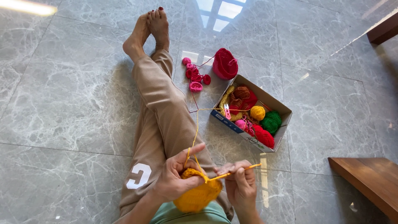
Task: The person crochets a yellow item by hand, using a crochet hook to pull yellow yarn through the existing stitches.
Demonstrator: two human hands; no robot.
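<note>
An open rectangular cardboard box (pixel 278 105) is lying on the floor at two o'clock from the hands, its outer wall showing blue and white, balls of yarn filling it.

You have one view only, from the camera worn on your head. It faces steeply down and forward along your outstretched legs (pixel 159 112) to the grey marble floor (pixel 66 103). Your left hand (pixel 176 176) and right hand (pixel 239 184) sit nearest, at the bottom edge; the cardboard box (pixel 282 108) lies farther out, right of centre.
</note>
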